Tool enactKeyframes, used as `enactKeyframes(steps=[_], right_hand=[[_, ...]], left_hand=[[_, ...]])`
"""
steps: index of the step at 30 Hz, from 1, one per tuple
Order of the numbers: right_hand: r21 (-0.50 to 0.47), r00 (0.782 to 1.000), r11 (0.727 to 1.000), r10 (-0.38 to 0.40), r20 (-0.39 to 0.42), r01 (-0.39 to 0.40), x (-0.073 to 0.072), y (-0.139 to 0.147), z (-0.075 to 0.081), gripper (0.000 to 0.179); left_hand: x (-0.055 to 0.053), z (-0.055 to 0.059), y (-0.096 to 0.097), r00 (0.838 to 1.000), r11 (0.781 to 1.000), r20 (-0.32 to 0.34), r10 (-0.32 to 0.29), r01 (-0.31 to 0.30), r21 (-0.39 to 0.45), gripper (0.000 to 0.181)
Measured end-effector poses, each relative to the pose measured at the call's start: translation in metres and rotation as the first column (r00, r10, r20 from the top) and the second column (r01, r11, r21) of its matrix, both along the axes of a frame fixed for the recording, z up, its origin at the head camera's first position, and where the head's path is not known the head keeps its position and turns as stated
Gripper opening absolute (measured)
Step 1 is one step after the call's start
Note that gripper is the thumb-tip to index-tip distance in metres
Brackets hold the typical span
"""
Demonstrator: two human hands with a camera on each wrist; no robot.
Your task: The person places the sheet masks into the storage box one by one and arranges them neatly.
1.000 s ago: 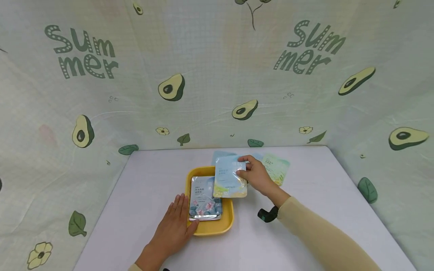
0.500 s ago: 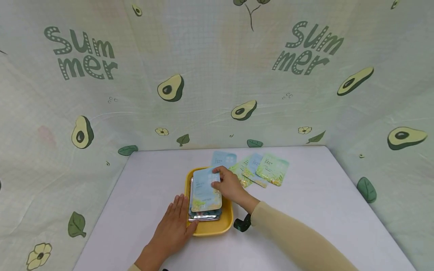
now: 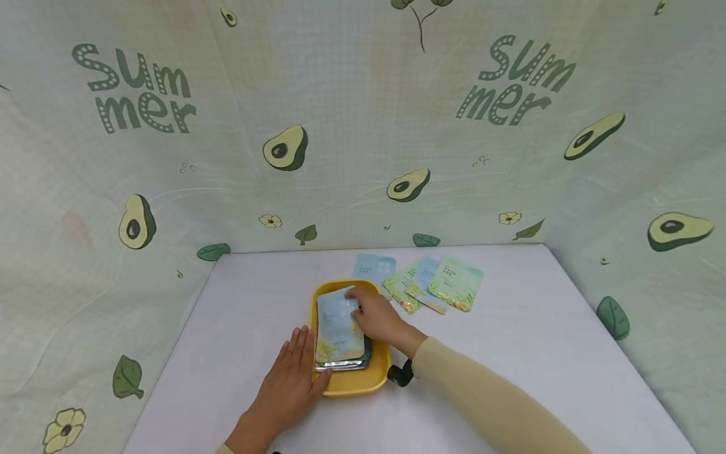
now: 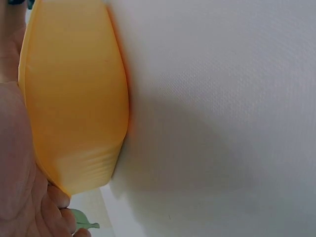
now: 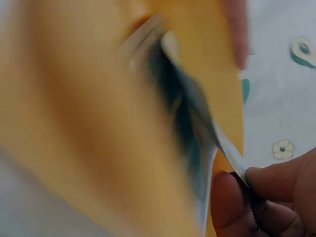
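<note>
A yellow plastic basket [image 3: 375, 378] stands on the table with silver-edged mask sachets [image 3: 348, 365] stacked inside. My left hand [image 3: 290, 378] lies flat with straight fingers along the basket's left rim; in the left wrist view its palm [image 4: 17, 163] rests against the yellow wall [image 4: 74, 98]. Over the stack, my right hand [image 3: 379, 318] pinches the upper right edge of a light-blue sheet mask sachet [image 3: 340, 328]. The right wrist view shows thumb and finger [image 5: 271, 182] gripping the sachet's thin edge [image 5: 229, 153], above the darker packets in the basket.
Behind the basket lies another light-blue sachet [image 3: 374, 266]. To its right, green sachets [image 3: 457, 284] and a narrow-looking blue one [image 3: 426, 287] overlap in a fan. A cloth printed with avocados [image 3: 408, 185] hangs around the white table [image 3: 510, 315].
My right hand has carried the light-blue sachet leftward from beside the basket and lowered it onto the stack inside. My left hand has stayed at the rim.
</note>
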State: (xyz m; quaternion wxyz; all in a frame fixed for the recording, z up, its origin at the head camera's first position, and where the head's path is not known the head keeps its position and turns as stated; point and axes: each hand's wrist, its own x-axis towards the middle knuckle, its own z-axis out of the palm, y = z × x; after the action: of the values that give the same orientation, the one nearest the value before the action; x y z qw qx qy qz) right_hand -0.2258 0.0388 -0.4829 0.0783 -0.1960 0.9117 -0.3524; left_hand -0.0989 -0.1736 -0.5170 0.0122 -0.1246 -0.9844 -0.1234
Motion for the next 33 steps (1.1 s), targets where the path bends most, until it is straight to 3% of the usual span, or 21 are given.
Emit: enactKeyframes(steps=[3, 16, 21, 28, 31, 33], right_hand=[[0.082, 0.997, 0.996, 0.030, -0.071, -0.024, 0.000, 0.001, -0.001, 0.039], [0.037, 0.998, 0.998, -0.041, -0.055, 0.043, -0.001, 0.006, -0.003, 0.048], [0.055, 0.985, 0.993, -0.094, -0.141, 0.103, -0.002, 0.015, 0.005, 0.041], [-0.037, 0.936, 0.980, -0.197, -0.293, 0.195, -0.018, 0.058, 0.009, 0.032], [0.009, 0.925, 0.976, -0.203, -0.322, 0.217, -0.027, 0.086, 0.004, 0.040], [0.091, 0.920, 0.969, -0.184, -0.345, 0.228, -0.032, 0.106, -0.003, 0.048]], left_hand=[[-0.001, -0.001, 0.000, 1.000, 1.000, 0.006, 0.001, -0.001, -0.006, 0.085], [0.001, 0.001, 0.002, 0.999, 1.000, 0.031, 0.019, -0.019, 0.005, 0.085], [0.000, 0.001, 0.002, 0.999, 1.000, 0.031, 0.019, -0.019, -0.007, 0.085], [0.000, 0.002, 0.003, 0.998, 0.999, 0.048, 0.029, -0.028, -0.023, 0.085], [0.000, 0.001, 0.003, 0.997, 0.999, 0.070, 0.037, -0.036, -0.013, 0.086], [0.000, 0.001, 0.003, 0.996, 0.999, 0.081, 0.040, -0.040, -0.007, 0.086]])
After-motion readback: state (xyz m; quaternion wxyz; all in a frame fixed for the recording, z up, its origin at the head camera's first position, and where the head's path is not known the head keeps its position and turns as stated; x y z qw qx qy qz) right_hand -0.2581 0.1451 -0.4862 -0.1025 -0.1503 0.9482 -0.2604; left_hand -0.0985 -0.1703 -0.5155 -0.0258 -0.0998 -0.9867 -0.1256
